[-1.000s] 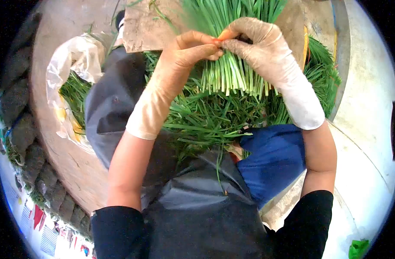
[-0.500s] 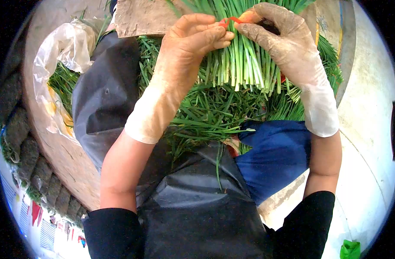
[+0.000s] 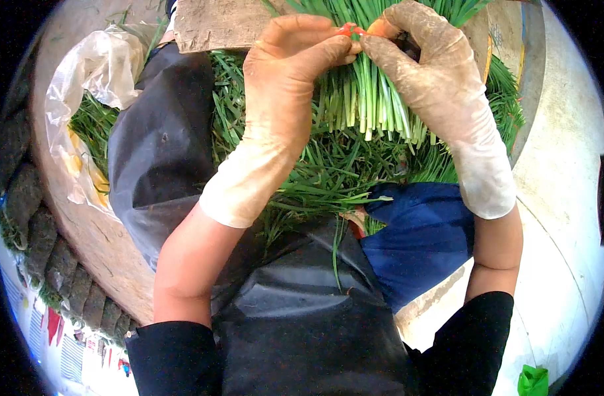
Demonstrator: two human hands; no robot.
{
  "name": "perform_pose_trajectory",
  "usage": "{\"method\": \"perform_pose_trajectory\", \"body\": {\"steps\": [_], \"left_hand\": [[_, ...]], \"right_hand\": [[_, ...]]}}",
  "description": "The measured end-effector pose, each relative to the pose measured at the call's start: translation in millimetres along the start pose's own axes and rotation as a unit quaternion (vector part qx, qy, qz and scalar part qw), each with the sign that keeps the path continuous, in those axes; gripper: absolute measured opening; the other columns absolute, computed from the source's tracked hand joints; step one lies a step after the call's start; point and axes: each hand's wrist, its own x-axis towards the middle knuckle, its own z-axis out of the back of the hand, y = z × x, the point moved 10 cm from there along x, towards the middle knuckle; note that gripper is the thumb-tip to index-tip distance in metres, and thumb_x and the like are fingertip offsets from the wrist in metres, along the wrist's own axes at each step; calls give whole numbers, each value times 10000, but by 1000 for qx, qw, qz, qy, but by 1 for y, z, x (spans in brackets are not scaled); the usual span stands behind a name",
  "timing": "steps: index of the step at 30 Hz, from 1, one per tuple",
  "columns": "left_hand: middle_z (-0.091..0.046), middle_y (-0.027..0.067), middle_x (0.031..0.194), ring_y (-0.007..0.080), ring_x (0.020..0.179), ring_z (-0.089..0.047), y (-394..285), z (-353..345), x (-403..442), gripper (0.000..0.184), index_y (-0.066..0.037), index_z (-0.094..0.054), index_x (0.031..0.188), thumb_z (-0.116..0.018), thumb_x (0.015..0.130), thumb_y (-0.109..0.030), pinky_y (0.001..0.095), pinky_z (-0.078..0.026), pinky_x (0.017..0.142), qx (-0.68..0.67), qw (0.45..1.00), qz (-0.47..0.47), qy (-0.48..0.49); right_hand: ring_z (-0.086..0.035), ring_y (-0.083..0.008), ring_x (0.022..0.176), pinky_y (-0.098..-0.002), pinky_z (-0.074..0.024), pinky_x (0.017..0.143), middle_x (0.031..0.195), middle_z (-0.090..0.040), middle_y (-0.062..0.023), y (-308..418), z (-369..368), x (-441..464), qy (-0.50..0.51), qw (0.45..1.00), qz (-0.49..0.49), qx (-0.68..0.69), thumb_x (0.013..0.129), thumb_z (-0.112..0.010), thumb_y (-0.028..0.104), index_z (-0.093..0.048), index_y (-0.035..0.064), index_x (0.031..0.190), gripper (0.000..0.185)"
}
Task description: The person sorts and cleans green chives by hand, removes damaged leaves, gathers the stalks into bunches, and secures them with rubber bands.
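Note:
Both my hands wear soiled, pale rubber gloves and meet at the top of the view. My left hand [image 3: 299, 56] pinches one side of a red tie [image 3: 353, 30] between thumb and fingers. From the other side, my right hand [image 3: 414, 49] pinches the same tie, its fingers curled. The tie crosses a bunch of long green garlic chives [image 3: 374, 99], whose pale cut ends point towards me. Part of the bunch is hidden behind my hands. Loose chive leaves [image 3: 335, 171] lie beneath it, over my lap.
A wooden board [image 3: 216, 25] is at the upper left. A clear plastic bag [image 3: 110, 72] with greens lies left of my black apron [image 3: 308, 317]. More chives [image 3: 503, 92] lie at the right, near dark blue cloth [image 3: 421, 244]. A green piece [image 3: 533, 381] is at lower right.
The red tie, a raised loop before, now looks drawn tighter into a small knot on the bunch. My left hand has turned slightly, and both forearms have shifted a little.

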Motion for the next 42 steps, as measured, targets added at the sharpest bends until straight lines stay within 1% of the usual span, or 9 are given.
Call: {"method": "perform_pose_trajectory", "body": {"steps": [3,8,11,13,18,23,26,28,42], "left_hand": [[-668,122,970,200,897,-650,-3,0,-2,234,-13,-572,1025,-668,815,21,313,-516,847,26,999,-19,-15],[-671,110,969,178,898,-646,-11,-2,-5,212,-12,-584,996,-677,808,22,300,-510,855,74,995,-57,-34],[-675,107,869,167,807,-663,-19,3,-5,197,16,-597,947,-702,780,16,260,-535,767,97,988,-105,-58],[-668,124,990,184,907,-650,-6,-1,1,195,-3,-587,1035,-639,848,-15,294,-504,864,66,997,-39,10],[-660,139,1009,208,912,-657,4,-4,12,216,6,-566,1104,-574,905,-77,318,-509,869,7,995,22,94],[-653,115,1002,198,881,-649,18,-4,19,214,-13,-558,1110,-568,902,-61,309,-506,835,-60,976,73,198],[-644,91,975,185,848,-628,18,-7,18,196,-38,-561,1093,-573,901,-69,303,-491,804,-91,965,78,235],[-640,86,970,181,840,-619,17,-8,19,185,-45,-561,1082,-575,900,-73,303,-485,798,-88,963,76,242],[-667,97,908,181,797,-653,13,-8,20,137,-27,-582,1027,-580,897,-71,278,-522,736,36,971,82,221]], "right_hand": [[-581,-264,700,-341,-461,634,755,-555,-141,16,3,-1,-38,995,45,-82,780,-666,73,-583,-9,781,117],[-587,-299,688,-352,-465,621,731,-553,-155,0,0,2,-51,995,14,-80,768,-650,66,-575,-7,759,105],[-589,-290,699,-354,-462,621,739,-556,-154,6,-4,2,-37,992,54,-108,774,-651,58,-579,-7,767,97],[-579,-261,689,-342,-455,614,741,-553,-140,15,1,0,-37,995,62,-75,780,-654,50,-582,-8,773,93],[-500,-146,656,-283,-419,600,745,-528,-75,-5,2,4,34,999,-26,21,798,-672,34,-610,-5,816,75],[-526,-152,708,-282,-427,638,761,-540,-79,6,1,5,20,999,49,-13,788,-675,12,-626,-14,826,67],[-534,-158,728,-280,-432,652,767,-545,-80,-9,1,6,23,998,5,64,784,-674,-1,-631,-18,824,62],[-533,-158,732,-276,-433,654,771,-548,-77,-5,2,5,44,991,-7,123,782,-679,-1,-635,-17,825,64],[-532,-170,685,-278,-431,628,740,-545,-79,3,0,7,63,995,42,66,774,-689,9,-630,-8,819,76]]}}
